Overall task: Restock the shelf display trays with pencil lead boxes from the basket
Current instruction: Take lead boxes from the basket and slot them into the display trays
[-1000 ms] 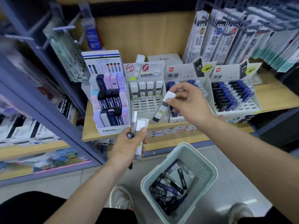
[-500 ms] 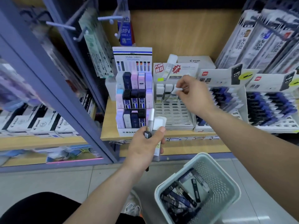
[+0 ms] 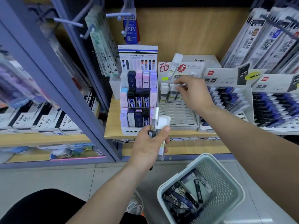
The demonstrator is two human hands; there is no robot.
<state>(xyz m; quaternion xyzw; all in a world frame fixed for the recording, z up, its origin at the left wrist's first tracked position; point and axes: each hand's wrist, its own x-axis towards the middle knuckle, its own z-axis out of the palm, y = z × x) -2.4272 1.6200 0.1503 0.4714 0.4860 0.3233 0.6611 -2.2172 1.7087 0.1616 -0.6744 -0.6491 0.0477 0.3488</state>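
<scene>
**Fig. 1. Single head-worn view of the shelf front**

One wide-angle view was taken from the person's head and directed forward and downward. The wooden shelf (image 3: 113,122) and its display tray (image 3: 178,118) were seen from above, near enough to be reached. The basket (image 3: 224,178) was framed at lower right. Both forearms were admitted from the bottom edge. The left hand (image 3: 148,143), gripping pencil lead boxes (image 3: 162,124), was placed near the centre, and the right hand (image 3: 194,92), pinching a pencil lead box (image 3: 173,88), just above it.

Pilot pen boxes (image 3: 43,122) sat lined up far left, refill packs (image 3: 262,38) hung upper right, my shoe (image 3: 134,206) showed on the floor tiles (image 3: 48,178) below.
</scene>
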